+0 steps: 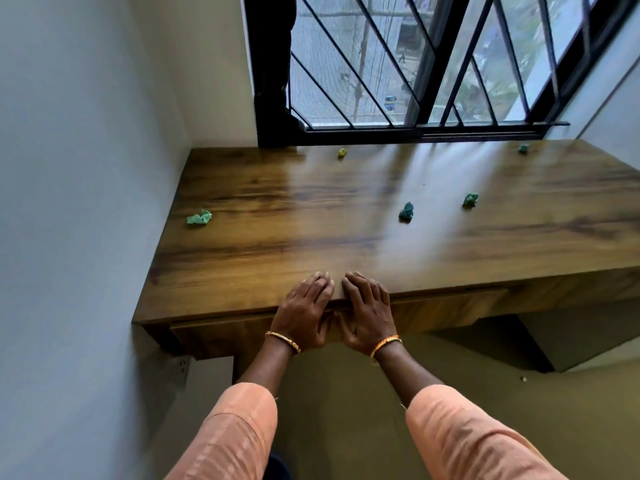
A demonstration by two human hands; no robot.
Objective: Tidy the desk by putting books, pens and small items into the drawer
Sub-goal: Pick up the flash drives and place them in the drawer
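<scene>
A wooden desk (311, 237) fills the middle of the view, with a wide drawer front (450, 306) under its near edge, pushed in flush. My left hand (304, 313) and my right hand (367, 313) lie side by side over the desk's front edge, fingers flat on top and thumbs down against the drawer front. Neither hand holds a loose item. Several crumpled paper balls lie on the desk: a light green one (199, 217) at the left, two teal ones (406, 212) (470, 199) in the middle right, a yellow one (342, 152) and a teal one (523, 148) by the window.
A grey wall (69, 168) closes off the desk's left side. A barred window (415, 64) stands behind the desk. A wall socket (181, 367) sits below the desk at the left. Bare floor (346, 393) lies under the desk.
</scene>
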